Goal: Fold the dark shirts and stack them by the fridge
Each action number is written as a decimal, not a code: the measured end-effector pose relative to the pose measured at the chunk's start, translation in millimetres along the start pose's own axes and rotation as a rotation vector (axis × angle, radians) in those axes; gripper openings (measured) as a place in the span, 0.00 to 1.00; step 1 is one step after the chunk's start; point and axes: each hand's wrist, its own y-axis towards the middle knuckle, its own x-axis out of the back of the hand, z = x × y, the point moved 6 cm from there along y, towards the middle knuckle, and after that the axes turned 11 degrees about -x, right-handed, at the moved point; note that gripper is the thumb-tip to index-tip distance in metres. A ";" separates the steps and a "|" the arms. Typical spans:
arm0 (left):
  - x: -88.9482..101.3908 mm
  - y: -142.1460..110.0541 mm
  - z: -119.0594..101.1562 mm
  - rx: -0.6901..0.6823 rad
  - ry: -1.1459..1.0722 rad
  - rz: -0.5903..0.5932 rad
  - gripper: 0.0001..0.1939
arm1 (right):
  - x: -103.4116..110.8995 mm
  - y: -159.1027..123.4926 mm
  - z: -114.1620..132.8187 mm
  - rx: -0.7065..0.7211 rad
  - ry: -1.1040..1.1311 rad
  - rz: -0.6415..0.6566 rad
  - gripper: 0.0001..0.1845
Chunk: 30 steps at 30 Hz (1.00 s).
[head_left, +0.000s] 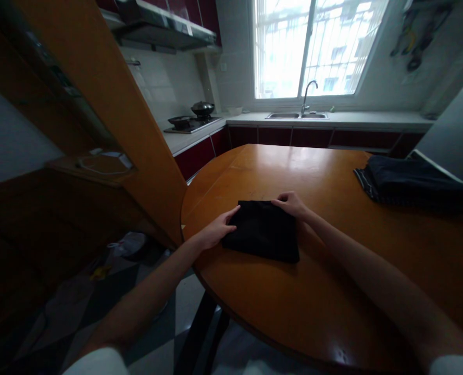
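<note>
A black folded cloth [263, 232] lies flat on the round orange wooden table [333, 271], near its left edge. My left hand [215, 229] rests against the cloth's left side with the fingers stretched out along its edge. At the cloth's far right corner, my right hand [291, 203] has its fingers curled down and pressed onto the fabric. Both forearms reach in from the bottom of the view.
A pile of dark folded clothes [407, 182] sits at the table's far right. An orange wooden partition [129, 120] stands to the left. Behind are a counter with a sink [297, 115], a stove with pans [194, 121], and a window.
</note>
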 end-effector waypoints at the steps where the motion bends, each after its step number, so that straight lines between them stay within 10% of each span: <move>1: 3.0 1.4 -0.6 -0.010 0.026 -0.008 0.43 | 0.3 -0.4 -1.1 0.006 0.009 0.009 0.18; 9: 33.8 20.2 -20.5 -0.034 0.573 -0.217 0.10 | 0.9 -5.0 -5.3 -0.063 0.031 -0.046 0.16; 23: 9.7 25.7 -5.1 0.057 0.754 -0.017 0.15 | 4.0 -14.2 -0.8 -0.105 0.029 -0.102 0.14; 30: 27.8 25.4 -21.2 0.158 0.891 0.078 0.12 | 5.0 -15.1 3.6 -0.133 -0.040 -0.107 0.14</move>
